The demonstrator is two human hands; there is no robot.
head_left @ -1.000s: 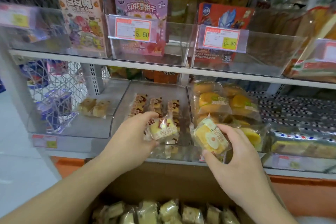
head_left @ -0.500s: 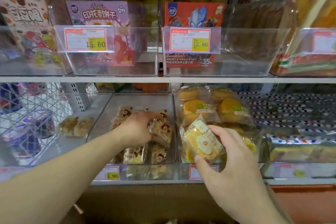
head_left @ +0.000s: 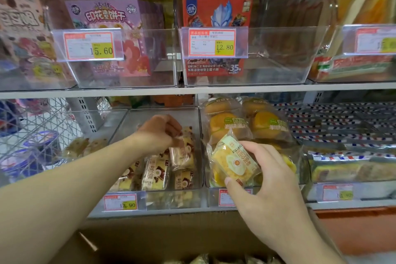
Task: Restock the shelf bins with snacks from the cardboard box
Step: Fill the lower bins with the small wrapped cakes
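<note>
Two hands: both reach from the cardboard box [head_left: 171, 240] up to the lower shelf bins.
Cardboard box: nearest, at the bottom edge, with wrapped snacks [head_left: 201, 259] showing inside.
Right hand [head_left: 267, 180]: fingers [head_left: 255, 146] and thumb curled round a yellow cake packet [head_left: 233, 158], held tilted just in front of the right bin [head_left: 214, 195].
Right bin: holds round orange bun packs [head_left: 227, 124] behind the held packet.
Left hand [head_left: 160, 133]: deeper in the middle bin [head_left: 167, 201], fingertips pinching the clear wrapper edge of a cake packet [head_left: 182, 152] just below them.
Middle bin: rows of similar brown-and-yellow packets [head_left: 154, 173] lie at its front; price tag [head_left: 121, 201] on the front wall.
Upper shelf: clear bins with a purple biscuit box [head_left: 111, 28] and a red box [head_left: 216, 13].
</note>
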